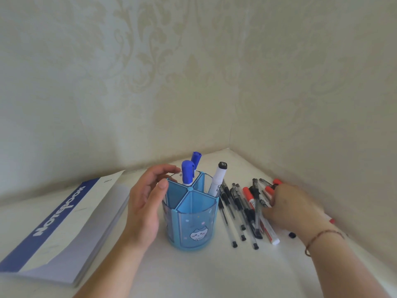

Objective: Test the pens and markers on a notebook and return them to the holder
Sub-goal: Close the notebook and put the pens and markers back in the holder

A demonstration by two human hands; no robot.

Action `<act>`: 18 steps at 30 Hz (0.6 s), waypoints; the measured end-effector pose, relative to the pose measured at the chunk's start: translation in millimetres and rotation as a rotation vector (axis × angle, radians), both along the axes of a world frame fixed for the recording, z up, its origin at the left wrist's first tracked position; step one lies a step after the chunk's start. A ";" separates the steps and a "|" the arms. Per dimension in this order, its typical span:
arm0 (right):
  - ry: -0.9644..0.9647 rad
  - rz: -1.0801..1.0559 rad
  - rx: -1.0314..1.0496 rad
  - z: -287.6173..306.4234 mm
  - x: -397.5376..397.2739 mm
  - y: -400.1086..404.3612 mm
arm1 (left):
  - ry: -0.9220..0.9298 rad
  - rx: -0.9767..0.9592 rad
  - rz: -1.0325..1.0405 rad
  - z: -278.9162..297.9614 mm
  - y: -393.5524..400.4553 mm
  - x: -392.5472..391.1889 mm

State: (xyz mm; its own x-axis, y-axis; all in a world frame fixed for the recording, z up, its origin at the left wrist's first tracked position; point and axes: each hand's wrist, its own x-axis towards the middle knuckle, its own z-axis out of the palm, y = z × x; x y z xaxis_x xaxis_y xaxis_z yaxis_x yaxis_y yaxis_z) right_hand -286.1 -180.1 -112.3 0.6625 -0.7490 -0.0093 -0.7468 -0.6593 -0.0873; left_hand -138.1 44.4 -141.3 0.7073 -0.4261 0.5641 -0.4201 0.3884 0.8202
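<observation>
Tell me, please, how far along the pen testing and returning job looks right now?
Three markers already stand in the holder. The left hand rests against the holder, while the right hand reaches into the pens lying beside it. That pile is left to return. The notebook is closed, so testing cannot be judged.

Blue holder (191, 224), seemingly damask wallpaper (171, 61)
</observation>
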 end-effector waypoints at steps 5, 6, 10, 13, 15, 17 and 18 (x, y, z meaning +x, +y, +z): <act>-0.404 -0.033 0.198 13.2 -6.6 -11.0 | 0.002 0.006 0.006 0.2 0.9 0.1; -0.549 -0.010 0.234 15.3 -7.7 -8.9 | 0.000 0.008 0.003 0.1 0.7 -0.2; -1.234 0.175 0.658 31.2 -2.4 25.4 | -0.007 0.004 -0.005 0.1 -1.0 -0.1; -1.457 0.412 0.724 34.5 4.9 50.3 | -0.005 -0.007 -0.020 1.1 -2.3 -0.1; -1.492 0.527 0.759 32.9 9.9 61.5 | -0.016 -0.005 -0.029 2.0 -2.3 -0.8; -1.456 0.590 0.738 28.9 14.7 66.1 | -0.030 0.008 -0.037 2.9 -2.1 -1.9; -1.407 0.610 0.700 26.1 16.0 66.6 | -0.032 0.011 -0.042 3.2 -2.1 -2.7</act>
State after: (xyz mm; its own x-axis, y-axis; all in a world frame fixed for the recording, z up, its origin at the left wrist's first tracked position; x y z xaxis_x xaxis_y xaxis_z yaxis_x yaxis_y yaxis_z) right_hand -270.2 -113.5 -86.2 0.6163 -0.5064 0.6031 0.4913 -0.3513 -0.7970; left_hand -140.8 42.3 -138.1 0.6704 -0.4616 0.5810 -0.4295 0.3971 0.8111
